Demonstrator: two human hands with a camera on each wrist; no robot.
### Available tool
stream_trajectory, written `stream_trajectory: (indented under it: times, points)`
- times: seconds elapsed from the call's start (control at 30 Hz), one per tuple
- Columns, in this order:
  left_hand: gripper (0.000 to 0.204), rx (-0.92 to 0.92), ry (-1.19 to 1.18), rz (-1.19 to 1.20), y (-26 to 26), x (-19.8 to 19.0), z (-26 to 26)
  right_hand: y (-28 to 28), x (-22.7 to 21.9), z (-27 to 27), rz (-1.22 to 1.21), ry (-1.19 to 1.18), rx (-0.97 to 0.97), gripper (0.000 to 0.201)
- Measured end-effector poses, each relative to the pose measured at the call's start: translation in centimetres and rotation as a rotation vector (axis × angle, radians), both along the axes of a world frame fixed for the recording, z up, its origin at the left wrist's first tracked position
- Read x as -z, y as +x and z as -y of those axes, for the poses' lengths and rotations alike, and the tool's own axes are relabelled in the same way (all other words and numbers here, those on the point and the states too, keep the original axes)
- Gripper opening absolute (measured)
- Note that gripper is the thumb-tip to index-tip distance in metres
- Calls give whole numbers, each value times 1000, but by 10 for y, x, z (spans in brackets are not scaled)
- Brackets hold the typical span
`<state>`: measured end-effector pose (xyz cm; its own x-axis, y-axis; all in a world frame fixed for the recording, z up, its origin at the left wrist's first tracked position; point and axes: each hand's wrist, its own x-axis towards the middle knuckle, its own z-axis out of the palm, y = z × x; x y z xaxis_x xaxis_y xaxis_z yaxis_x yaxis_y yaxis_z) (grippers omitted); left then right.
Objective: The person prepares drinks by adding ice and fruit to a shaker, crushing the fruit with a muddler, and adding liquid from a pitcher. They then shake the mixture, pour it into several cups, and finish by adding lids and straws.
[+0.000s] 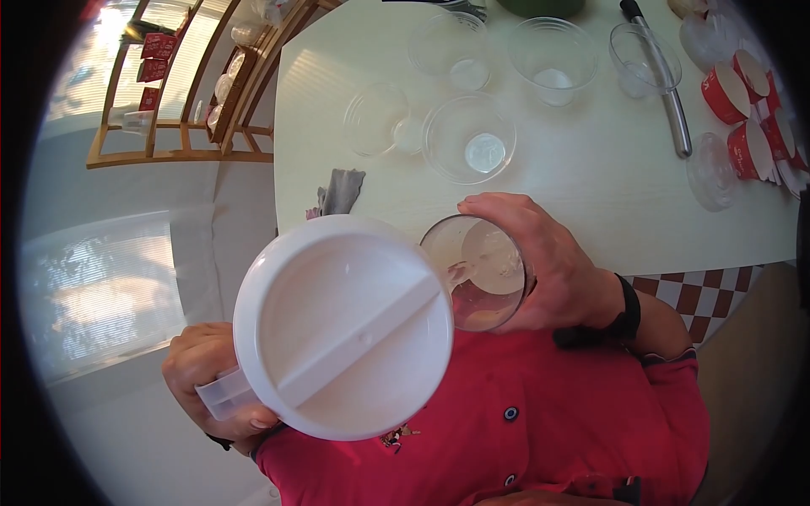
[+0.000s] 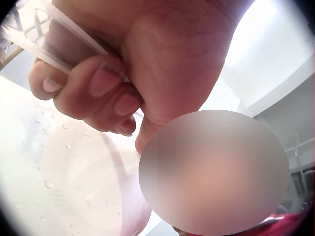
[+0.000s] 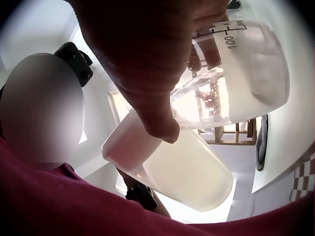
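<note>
A pitcher with a white lid [image 1: 354, 329] is tilted toward a clear glass beaker [image 1: 477, 312], its edge at the beaker's rim. My left hand [image 1: 207, 375] grips the pitcher's clear handle [image 1: 228, 395]; in the left wrist view the fingers of that hand [image 2: 133, 64] curl round it. The beaker is held by my right hand [image 1: 557, 266], thumb and fingers round its side. In the right wrist view, liquid is in the tilted beaker [image 3: 256, 73], which has printed marks, and the cloudy pitcher [image 3: 187, 172] lies against it.
Several clear plastic cups [image 1: 468, 156] stand on the pale table [image 1: 591, 202]. A metal rod [image 1: 677, 126] lies at the right beside red paper cups [image 1: 726, 94]. A grey cloth [image 1: 342, 192] is near the table's left edge. Wooden shelves [image 1: 181, 157] stand at the far left.
</note>
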<state>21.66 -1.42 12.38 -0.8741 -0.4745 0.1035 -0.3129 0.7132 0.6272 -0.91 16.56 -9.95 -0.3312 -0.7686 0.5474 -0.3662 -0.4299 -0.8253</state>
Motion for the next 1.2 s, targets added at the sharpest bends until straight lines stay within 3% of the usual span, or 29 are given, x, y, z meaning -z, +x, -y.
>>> stream_trajectory:
  times: [0.17, 0.3, 0.93, 1.2]
  points:
    - [74, -63, -38, -84, 3, 5, -2, 1, -1, 1, 11, -24, -6, 98]
    - [75, -149, -89, -319, 7, 23, -3, 2, -4, 4, 21, -63, 13, 98]
    - [80, -186, 51, -415, 53, 48, 34, 9, -16, 9, 38, -150, 14, 100]
    - [89, -439, 62, -623, 84, 76, 60, 11, -20, 6, 80, -163, 19, 101]
